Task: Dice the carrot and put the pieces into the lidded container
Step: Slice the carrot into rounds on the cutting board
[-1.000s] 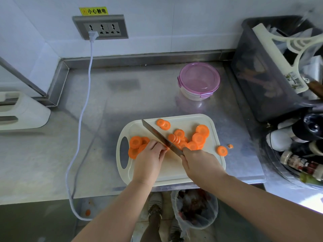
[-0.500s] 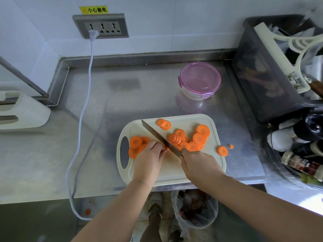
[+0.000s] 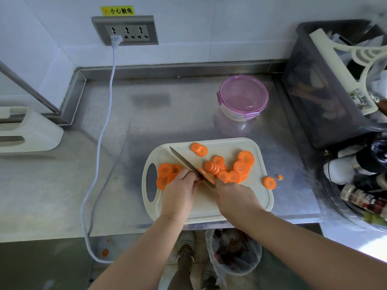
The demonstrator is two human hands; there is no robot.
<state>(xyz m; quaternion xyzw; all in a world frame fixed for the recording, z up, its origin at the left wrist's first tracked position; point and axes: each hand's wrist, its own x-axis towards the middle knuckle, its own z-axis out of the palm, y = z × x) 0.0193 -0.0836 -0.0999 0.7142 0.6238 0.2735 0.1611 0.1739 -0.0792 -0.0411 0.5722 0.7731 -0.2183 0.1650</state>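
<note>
**Carrot slices** (image 3: 241, 167): bright orange, each with a faint ring round its core. **Cutting board** (image 3: 259, 198): plain cream. **Knife** (image 3: 182, 158): dull silver blade. **Container** (image 3: 244, 96), at 12 o'clock from the board: translucent pink-violet lid over a whitish bowl. **Counter** (image 3: 167, 118): brushed grey steel. **Label** (image 3: 117, 11), at 11 o'clock: yellow with black characters. **Socket plate** (image 3: 125, 20): grey. **Cord** (image 3: 104, 128): white. **Bin** (image 3: 310, 86), at 2 o'clock: smoky dark grey.
</note>
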